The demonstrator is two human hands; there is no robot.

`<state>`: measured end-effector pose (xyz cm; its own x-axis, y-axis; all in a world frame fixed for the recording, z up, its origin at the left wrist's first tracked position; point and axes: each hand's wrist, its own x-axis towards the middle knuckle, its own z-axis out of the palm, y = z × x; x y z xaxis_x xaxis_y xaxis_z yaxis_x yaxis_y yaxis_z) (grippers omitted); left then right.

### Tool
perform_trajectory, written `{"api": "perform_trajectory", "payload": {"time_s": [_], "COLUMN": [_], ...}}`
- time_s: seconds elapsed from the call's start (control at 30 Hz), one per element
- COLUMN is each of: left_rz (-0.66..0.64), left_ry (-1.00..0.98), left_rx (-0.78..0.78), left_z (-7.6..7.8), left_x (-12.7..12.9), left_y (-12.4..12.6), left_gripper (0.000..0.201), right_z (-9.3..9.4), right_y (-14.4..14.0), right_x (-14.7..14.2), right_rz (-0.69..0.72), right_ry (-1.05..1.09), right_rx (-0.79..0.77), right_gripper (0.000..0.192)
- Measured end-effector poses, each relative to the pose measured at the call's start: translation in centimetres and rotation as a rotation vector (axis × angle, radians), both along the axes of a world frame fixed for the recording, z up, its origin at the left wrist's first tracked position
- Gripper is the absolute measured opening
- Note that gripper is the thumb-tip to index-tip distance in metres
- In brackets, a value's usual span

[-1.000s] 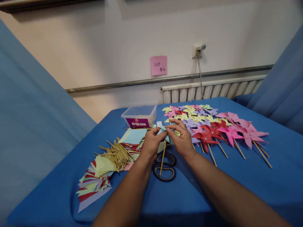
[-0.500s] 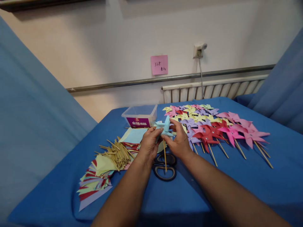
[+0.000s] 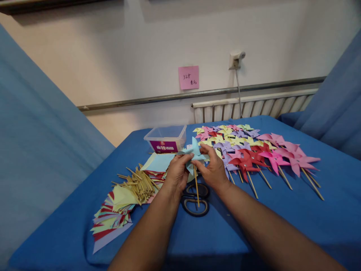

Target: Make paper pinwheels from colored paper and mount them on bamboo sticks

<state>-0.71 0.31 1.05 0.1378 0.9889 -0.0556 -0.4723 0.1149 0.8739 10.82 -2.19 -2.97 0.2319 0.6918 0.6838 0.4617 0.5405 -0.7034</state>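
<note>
Blue table (image 3: 282, 226) bearing finished pinwheels (image 3: 254, 150), paper squares (image 3: 113, 214) and sticks (image 3: 141, 184). Above the scissors (image 3: 196, 199), left hand (image 3: 177, 171) and right hand (image 3: 213, 169) both pinch a light-blue pinwheel (image 3: 194, 150), its stick pointing down.

We find two surfaces bearing text. The pink sticky note (image 3: 188, 77) on the wall carries handwriting: its upper line begins with the digits "32", followed by one character we cannot resolve, and its lower line holds two small characters, also illegible. The clear plastic box (image 3: 166, 137) at the far side of the desk (image 3: 282, 210) has a purple label on its front wall with light-coloured characters and a small red mark above them; both are too blurred to read.
</note>
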Motion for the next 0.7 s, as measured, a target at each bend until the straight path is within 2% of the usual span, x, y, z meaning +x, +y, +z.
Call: {"api": "perform_trajectory", "payload": {"time_s": [0.1,0.27,0.37,0.47,0.57,0.7], "left_rz": [0.017,0.002,-0.003,0.004,0.005,0.000], "left_ry": [-0.002,-0.011,-0.002,0.034,0.150,0.272], "left_rx": [-0.012,-0.053,-0.058,-0.023,-0.003,0.065], "left_z": [-0.1,-0.1,0.0,0.1,0.0,-0.2], "left_x": [-0.2,-0.3,-0.2,-0.3,-0.2,0.0], "left_y": [0.3,0.4,0.3,0.1,0.0,-0.3], "left_gripper": [0.026,0.026,0.026,0.026,0.027,0.025], "right_z": [0.2,0.5,0.7,1.0,1.3,1.3], "right_y": [0.0,0.0,-0.1,-0.1,-0.1,0.2], "right_x": [0.1,0.5,0.5,0.4,0.6,1.0], "right_rz": [0.055,0.050,0.085,0.175,0.325,0.511], "right_ry": [0.002,0.027,0.099,0.337,0.635,0.783], "right_rx": [-0.014,-0.037,-0.079,-0.164,-0.346,-0.507], "right_gripper": [0.057,0.037,0.034,0.040,0.036,0.034]}}
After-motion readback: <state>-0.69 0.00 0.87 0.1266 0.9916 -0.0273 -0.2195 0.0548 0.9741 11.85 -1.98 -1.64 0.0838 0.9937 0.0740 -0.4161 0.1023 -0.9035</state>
